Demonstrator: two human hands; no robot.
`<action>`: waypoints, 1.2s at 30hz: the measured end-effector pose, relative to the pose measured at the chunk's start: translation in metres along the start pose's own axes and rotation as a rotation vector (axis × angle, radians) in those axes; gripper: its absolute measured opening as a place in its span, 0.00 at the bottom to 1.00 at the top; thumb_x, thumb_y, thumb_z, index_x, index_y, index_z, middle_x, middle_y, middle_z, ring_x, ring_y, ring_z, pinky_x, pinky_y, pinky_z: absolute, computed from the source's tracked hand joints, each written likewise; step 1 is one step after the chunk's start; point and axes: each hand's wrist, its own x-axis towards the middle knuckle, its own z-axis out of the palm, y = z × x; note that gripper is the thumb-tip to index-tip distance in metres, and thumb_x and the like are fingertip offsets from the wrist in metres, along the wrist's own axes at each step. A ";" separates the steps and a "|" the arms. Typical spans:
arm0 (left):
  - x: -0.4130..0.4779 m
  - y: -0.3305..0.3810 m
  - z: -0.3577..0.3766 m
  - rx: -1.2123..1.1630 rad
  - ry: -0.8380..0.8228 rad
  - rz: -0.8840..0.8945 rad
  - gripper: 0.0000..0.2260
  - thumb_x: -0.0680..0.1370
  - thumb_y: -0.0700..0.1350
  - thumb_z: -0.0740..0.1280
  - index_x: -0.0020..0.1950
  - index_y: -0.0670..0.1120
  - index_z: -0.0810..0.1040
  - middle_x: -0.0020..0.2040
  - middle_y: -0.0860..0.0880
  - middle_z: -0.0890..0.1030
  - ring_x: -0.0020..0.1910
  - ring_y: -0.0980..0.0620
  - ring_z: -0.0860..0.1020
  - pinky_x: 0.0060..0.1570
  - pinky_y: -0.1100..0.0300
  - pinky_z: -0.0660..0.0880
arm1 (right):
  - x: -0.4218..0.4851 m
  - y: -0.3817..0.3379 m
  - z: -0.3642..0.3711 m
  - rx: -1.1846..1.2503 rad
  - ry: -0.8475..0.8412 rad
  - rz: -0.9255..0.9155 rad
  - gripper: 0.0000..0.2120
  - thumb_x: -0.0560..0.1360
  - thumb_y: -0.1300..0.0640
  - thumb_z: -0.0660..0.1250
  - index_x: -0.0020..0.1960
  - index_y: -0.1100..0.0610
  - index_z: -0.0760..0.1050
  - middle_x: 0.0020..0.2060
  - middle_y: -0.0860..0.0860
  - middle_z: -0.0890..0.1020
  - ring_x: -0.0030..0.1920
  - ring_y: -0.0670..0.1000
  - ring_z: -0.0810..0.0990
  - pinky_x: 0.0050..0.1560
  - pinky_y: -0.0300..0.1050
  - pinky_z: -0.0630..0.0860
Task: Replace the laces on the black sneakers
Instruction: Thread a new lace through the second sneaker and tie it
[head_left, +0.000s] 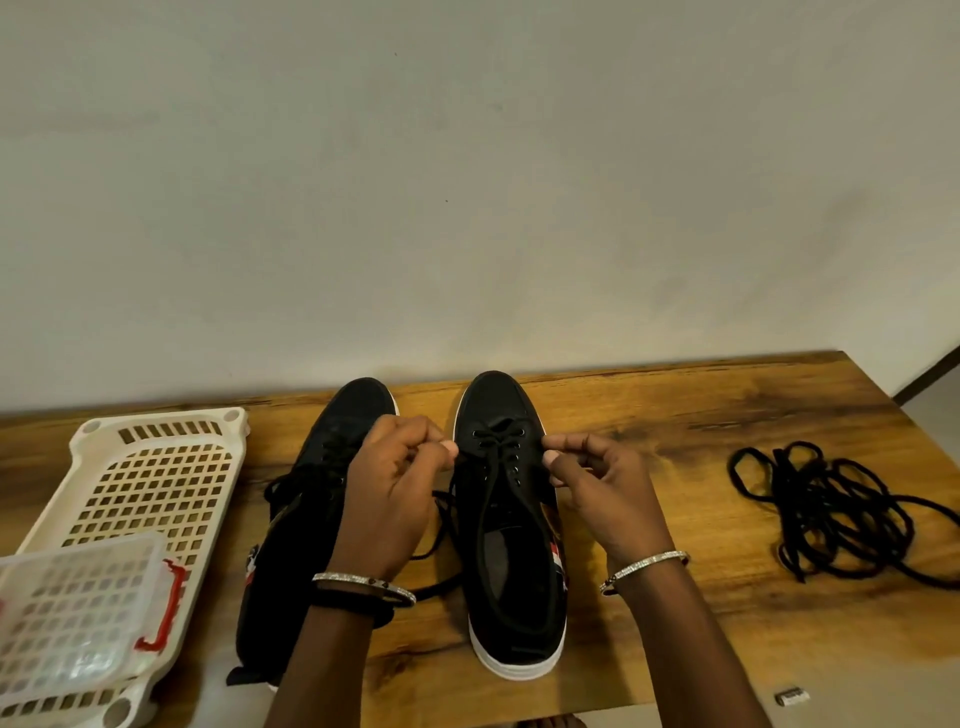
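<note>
My main worry is the threaded black lace (498, 448) on the black canvas sneaker with a white rubber sole (511, 551), which stands mid-worktop on the wood-grain worktop (649, 410), toe towards the back edge. Black cord on black canvas gives me little to see, so I judge it easy to tug the wrong crossing and cinch the rows tight instead of freeing them. A pull that is harder on one side could also drag or tip the shoe, since neither hand pins it down. The lace's loose tails trail between this shoe and the second black sneaker (306, 519) just beside it towards the left edge, and they could snag under the left wrist. The loose tangle of black cord laces (826, 514) near the right edge looks knotted enough to slow any re-threading. It is also the same colour as the threaded lace, so mixing the two up is a real risk. As for the grip, the left hand (400, 483) has its fingers curled and thumb pressed to forefinger beside the left eyelet row, and the right hand (602, 493) mirrors it at the right row. Both appear to pinch the lace, though I cannot make out the strand itself between the fingertips.
</note>
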 end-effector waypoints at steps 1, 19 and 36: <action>0.000 0.000 0.001 -0.048 0.015 -0.046 0.10 0.76 0.46 0.66 0.35 0.47 0.77 0.43 0.52 0.77 0.45 0.51 0.77 0.45 0.57 0.72 | -0.001 -0.001 0.000 -0.011 -0.015 -0.016 0.07 0.75 0.62 0.73 0.49 0.52 0.85 0.41 0.51 0.85 0.43 0.47 0.83 0.41 0.38 0.75; -0.004 -0.003 0.010 0.085 0.124 -0.093 0.05 0.75 0.43 0.73 0.48 0.47 0.79 0.40 0.50 0.81 0.38 0.56 0.81 0.38 0.66 0.78 | -0.011 -0.006 0.006 -0.257 -0.161 -0.292 0.08 0.76 0.60 0.73 0.51 0.49 0.84 0.39 0.50 0.82 0.39 0.40 0.78 0.44 0.38 0.78; -0.004 -0.010 0.016 0.209 -0.069 0.038 0.04 0.78 0.42 0.70 0.43 0.48 0.81 0.36 0.55 0.81 0.36 0.58 0.79 0.35 0.65 0.75 | -0.005 0.006 0.020 -0.469 -0.073 -0.474 0.05 0.78 0.60 0.69 0.47 0.51 0.80 0.43 0.43 0.79 0.47 0.40 0.76 0.44 0.33 0.70</action>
